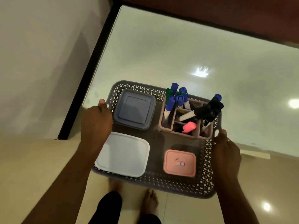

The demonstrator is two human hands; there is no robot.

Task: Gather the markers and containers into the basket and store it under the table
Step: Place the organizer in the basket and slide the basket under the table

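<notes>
A grey perforated basket (161,185) hangs partly over the near edge of the glossy white table (161,54). My left hand (95,123) grips its left rim and my right hand (224,152) grips its right rim. Inside lie a blue-lidded container (134,109), a white-lidded container (123,154) and a small pink-lidded container (179,163). A pinkish divided holder (163,125) at the back right stands full of blue, green and black capped markers (175,98), plus a pink highlighter (189,126).
A white wall (40,62) rises on the left, with a black table edge strip (90,70) beside it. A dark red-brown surface (226,13) borders the table's far side. My bare feet (150,201) stand on the beige tiled floor below the basket.
</notes>
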